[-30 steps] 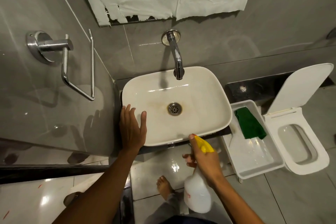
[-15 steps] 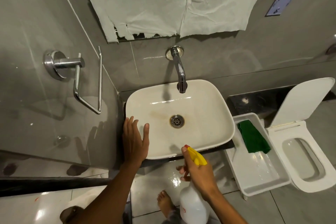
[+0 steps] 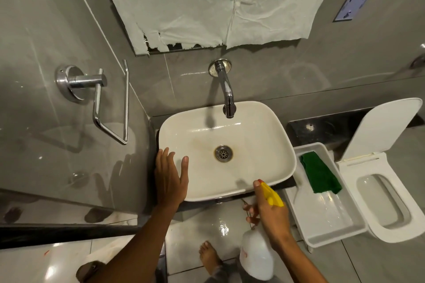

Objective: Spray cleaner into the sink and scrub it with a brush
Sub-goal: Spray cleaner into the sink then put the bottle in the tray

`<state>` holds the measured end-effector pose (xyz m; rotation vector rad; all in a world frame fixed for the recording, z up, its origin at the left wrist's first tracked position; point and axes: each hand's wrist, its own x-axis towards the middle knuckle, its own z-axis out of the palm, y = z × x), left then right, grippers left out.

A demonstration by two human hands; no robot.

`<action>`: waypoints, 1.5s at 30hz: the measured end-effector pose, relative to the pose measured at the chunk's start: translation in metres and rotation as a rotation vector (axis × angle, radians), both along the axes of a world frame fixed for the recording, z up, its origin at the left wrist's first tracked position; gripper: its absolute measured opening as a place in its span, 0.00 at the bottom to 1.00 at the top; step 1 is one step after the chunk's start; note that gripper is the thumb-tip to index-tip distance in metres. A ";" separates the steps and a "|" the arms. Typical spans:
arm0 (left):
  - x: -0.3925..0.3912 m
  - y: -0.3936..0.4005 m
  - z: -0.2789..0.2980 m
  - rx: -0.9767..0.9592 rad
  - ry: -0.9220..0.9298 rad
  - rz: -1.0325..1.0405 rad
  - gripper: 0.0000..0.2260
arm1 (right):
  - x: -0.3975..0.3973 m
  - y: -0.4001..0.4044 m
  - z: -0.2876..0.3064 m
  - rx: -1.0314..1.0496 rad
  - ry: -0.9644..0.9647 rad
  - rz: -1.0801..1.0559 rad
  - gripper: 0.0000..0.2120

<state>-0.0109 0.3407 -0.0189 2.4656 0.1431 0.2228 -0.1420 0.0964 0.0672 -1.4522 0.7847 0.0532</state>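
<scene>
While left hand [image 3: 170, 179] lay flat, fingers spread, on sink [image 3: 264, 167] rim, right hand [image 3: 271, 213] gripped spray bottle [image 3: 256, 257], nozzle at basin edge.

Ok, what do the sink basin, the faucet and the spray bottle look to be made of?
Sink basin: probably glazed ceramic, glossy cream-white with sharp highlights and brownish staining around the drain.
Faucet: polished chrome-look metal, mirror-bright reflections.
Spray bottle: seemingly translucent white plastic, matte, with an opaque yellow plastic trigger head, held in the right hand.
</scene>
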 end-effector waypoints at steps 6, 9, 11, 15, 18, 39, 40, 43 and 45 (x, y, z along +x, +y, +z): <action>0.000 -0.001 0.000 -0.015 -0.006 -0.001 0.28 | -0.004 -0.029 -0.001 -0.121 -0.002 -0.073 0.20; 0.000 -0.002 0.001 -0.015 -0.014 -0.002 0.27 | -0.007 -0.036 -0.003 -0.161 -0.009 -0.056 0.22; 0.000 -0.003 0.002 0.010 -0.011 0.004 0.28 | -0.009 -0.039 -0.006 -0.151 -0.005 -0.044 0.23; -0.005 -0.018 0.009 0.191 0.003 -0.005 0.30 | -0.012 -0.045 -0.015 -0.077 0.026 -0.070 0.26; -0.008 -0.044 0.017 0.200 -0.027 -0.102 0.32 | -0.014 -0.055 -0.020 -0.071 0.028 -0.107 0.27; 0.002 -0.330 0.023 0.251 0.061 -0.810 0.38 | -0.002 -0.279 -0.115 -0.062 0.018 -0.530 0.05; 0.003 -0.335 0.019 0.284 0.064 -0.819 0.38 | -0.001 -0.289 -0.124 -0.072 0.019 -0.540 0.04; 0.008 -0.342 0.009 0.356 0.039 -0.836 0.38 | 0.001 -0.311 -0.150 -0.113 0.010 -0.527 0.02; 0.009 -0.343 0.003 0.380 0.023 -0.830 0.37 | 0.004 -0.319 -0.167 -0.123 -0.008 -0.533 0.05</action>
